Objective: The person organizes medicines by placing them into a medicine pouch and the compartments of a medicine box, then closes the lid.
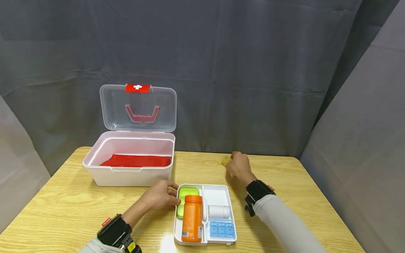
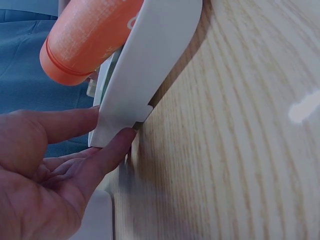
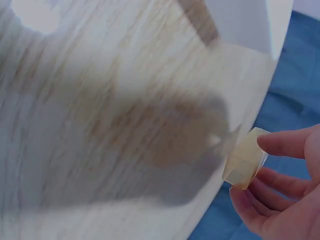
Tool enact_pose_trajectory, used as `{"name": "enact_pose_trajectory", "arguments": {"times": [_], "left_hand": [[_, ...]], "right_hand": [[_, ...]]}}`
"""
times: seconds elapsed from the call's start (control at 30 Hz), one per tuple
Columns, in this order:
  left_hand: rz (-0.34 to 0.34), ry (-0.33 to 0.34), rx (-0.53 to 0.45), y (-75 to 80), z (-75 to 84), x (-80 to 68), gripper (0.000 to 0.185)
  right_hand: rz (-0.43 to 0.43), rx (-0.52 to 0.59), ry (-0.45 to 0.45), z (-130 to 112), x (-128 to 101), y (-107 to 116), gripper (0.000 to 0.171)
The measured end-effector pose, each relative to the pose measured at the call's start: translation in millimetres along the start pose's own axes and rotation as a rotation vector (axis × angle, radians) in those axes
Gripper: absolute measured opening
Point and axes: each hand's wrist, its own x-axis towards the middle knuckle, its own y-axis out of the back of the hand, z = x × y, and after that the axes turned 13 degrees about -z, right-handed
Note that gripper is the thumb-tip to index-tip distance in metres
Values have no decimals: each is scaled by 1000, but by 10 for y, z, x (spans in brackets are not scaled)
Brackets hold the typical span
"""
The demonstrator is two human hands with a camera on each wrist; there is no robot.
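My left hand (image 1: 162, 195) grips the left edge of a white divided tray (image 1: 216, 191), thumb at the rim and a finger low on its wall in the left wrist view. On the tray lie an orange bottle (image 1: 192, 219), a light green case (image 1: 188, 191), a white roll (image 1: 219, 211) and a blue pill organizer (image 1: 222, 229). Towards the table's far edge, my right hand (image 1: 241, 168) pinches a small pale-yellow translucent item (image 3: 245, 160) between thumb and fingers. Its exact kind cannot be told.
Behind the tray to the left stands a white box (image 1: 126, 177), with something flat and red (image 1: 139, 161) inside. Its clear lid (image 1: 110, 105) is raised at the back. The wooden table (image 1: 57, 214) ends at a grey curtain (image 1: 253, 88).
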Motion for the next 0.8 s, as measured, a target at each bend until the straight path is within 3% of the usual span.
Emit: {"name": "enact_pose_trajectory", "arguments": {"times": [0.17, 0.37, 0.8], "left_hand": [[4, 18, 8, 7, -10, 4, 46], [-14, 2, -19, -1, -12, 10, 46], [-1, 14, -30, -1, -20, 18, 47]], "right_hand": [[-25, 17, 74, -131, -117, 68, 46], [-52, -23, 151, -325, -334, 95, 37], [-231, -109, 241, -590, -889, 17, 26]]}}
